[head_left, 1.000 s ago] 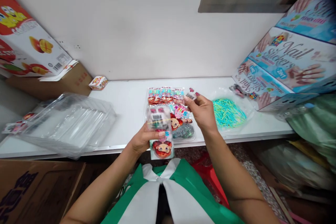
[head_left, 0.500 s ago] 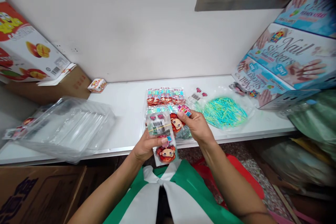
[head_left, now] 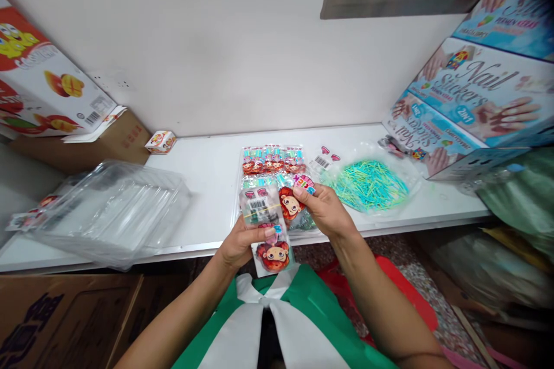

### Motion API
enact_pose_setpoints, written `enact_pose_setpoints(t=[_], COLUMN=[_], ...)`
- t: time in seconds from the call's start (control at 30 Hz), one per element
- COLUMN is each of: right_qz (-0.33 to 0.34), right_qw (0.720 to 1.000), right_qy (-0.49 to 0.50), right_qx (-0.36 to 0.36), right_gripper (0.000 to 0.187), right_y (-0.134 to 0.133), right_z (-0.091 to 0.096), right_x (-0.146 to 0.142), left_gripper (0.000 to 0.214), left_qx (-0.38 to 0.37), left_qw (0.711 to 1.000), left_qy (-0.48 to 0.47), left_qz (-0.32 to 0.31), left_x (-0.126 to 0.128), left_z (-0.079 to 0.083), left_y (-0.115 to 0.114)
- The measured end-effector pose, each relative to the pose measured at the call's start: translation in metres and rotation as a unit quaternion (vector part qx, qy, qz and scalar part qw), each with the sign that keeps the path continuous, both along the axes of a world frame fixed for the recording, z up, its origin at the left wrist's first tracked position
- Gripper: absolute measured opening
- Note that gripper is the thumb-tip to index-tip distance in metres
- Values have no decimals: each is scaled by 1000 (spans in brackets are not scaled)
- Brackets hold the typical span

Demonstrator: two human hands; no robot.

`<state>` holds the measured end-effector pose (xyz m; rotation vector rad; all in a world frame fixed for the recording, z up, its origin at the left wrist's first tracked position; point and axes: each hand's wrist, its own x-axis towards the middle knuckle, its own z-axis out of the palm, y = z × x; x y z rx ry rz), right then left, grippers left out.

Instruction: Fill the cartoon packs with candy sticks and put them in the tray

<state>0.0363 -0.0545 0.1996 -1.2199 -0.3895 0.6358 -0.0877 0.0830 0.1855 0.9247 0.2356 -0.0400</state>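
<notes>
Head view: pack [head_left: 268, 219] in left hand [head_left: 242, 240], card [head_left: 291, 204] in right hand [head_left: 326, 209].
Left fingers clasp the pack at the table [head_left: 208, 190]; right fingers pinch the card beside it. Light, flat grips should prevent creases.

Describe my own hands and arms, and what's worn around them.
The left hand and right hand are bare, with no gloves. No sleeves show on the forearms. The top is green with white panels.

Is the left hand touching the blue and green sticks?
No, the left hand holds printed packaging, while the sticks lie farther right.
</notes>
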Motion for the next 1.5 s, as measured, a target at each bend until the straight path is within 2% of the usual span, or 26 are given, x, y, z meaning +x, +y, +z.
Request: enact_pose_setpoints(t=[0.4, 0.57, 0.8, 1.03, 1.2, 1.5], right_qz=[-10, -57, -136, -132, -145, -212], right_qw=[999, 997, 989, 985, 975, 956], right_qy=[37, 56, 53, 113, 168, 200], right_qx=[0, -1, -3, 10, 9, 2], right_gripper=[25, 26, 36, 34, 37, 42], right_y=[3, 3, -6, -15, -26, -41], right_z=[1, 4, 17, 16, 15, 6], right_x=[2, 6, 24, 29, 31, 32], left_gripper=[42, 41, 47, 45, 39, 41], left_qx=[3, 7, -14, -26, -29, -57], left_qw=[1000, 1000, 1000, 999, 996, 987], left_qy=[5, 3, 13, 3, 10, 26], left_qz=[5, 5, 13, -28, -82, -146], left_x=[0, 1, 3, 12, 24, 44], left_z=[0, 2, 4, 1, 1, -2], left_y=[2, 3, 2, 2, 4, 5])
